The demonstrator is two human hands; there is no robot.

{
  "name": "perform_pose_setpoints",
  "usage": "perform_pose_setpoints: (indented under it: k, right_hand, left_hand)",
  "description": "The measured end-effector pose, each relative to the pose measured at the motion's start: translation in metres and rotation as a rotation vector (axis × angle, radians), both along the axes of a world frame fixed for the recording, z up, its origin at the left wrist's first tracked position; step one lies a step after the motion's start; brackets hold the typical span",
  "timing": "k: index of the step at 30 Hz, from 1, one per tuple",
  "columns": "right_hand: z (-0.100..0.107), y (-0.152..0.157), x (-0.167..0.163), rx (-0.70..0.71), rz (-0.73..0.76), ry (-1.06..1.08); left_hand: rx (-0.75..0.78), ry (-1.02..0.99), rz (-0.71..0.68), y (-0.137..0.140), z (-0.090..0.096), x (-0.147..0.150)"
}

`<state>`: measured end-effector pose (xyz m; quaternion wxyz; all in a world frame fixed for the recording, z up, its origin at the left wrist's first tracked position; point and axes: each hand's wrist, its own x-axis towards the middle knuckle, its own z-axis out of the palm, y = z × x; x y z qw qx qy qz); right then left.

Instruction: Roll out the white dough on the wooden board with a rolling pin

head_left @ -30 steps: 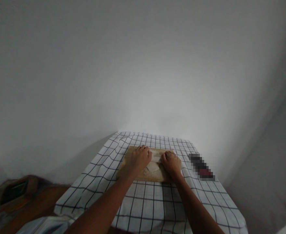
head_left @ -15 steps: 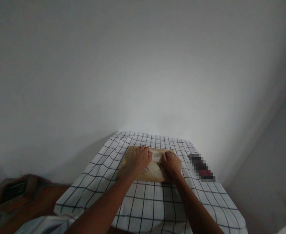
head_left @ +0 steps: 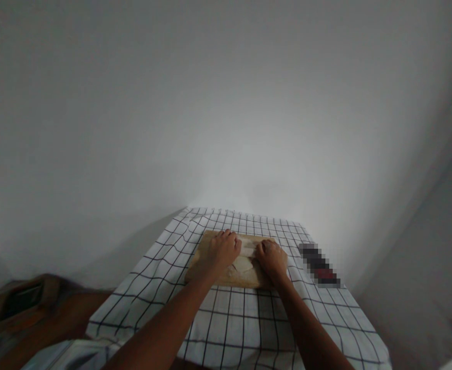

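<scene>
Nearest, bare forearms reaching up from the bottom edge over a white checked cloth with dark grid lines, draped over its support and falling away at the left and right edges. Plenty of bare cloth between the near hem and the hands.

Further in, a wooden board lying flat at the middle of the cloth, its near edge just past the wrists. On it, a pale flat sheet of dough, lying between the two hands. Left hand palm down on the board's left part, fingers loosely curled and close together, pressing at the sheet's left side. Right hand palm down on the right part, fingers bent over the sheet's right side; whether pinching or only pressing, cannot tell.

Right of the board, well apart from it, a blurred dark object near the cloth's right edge.

Beyond, a strip of open cloth, then a plain grey wall.
</scene>
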<state>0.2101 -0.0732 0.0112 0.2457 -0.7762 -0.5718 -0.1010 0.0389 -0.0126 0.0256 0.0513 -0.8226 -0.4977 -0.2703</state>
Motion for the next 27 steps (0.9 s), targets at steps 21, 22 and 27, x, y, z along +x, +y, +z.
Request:
perform_pose_setpoints:
  k: [21,22,27]
  right_hand:
    - [-0.0022,0.0006,0.0010,-0.022,0.008,0.012]
    - [-0.0027,0.0007,0.0011,-0.017,0.007,0.007]
    - [-0.0025,0.0007,0.0004,-0.007,0.003,0.006]
  left_hand:
    - [0.060,0.007,0.011,0.0038,-0.0054,0.0014]
    - [0.065,0.008,0.008,0.0041,-0.0058,0.0014]
    - [0.083,0.007,0.013,0.0048,-0.0068,0.0016]
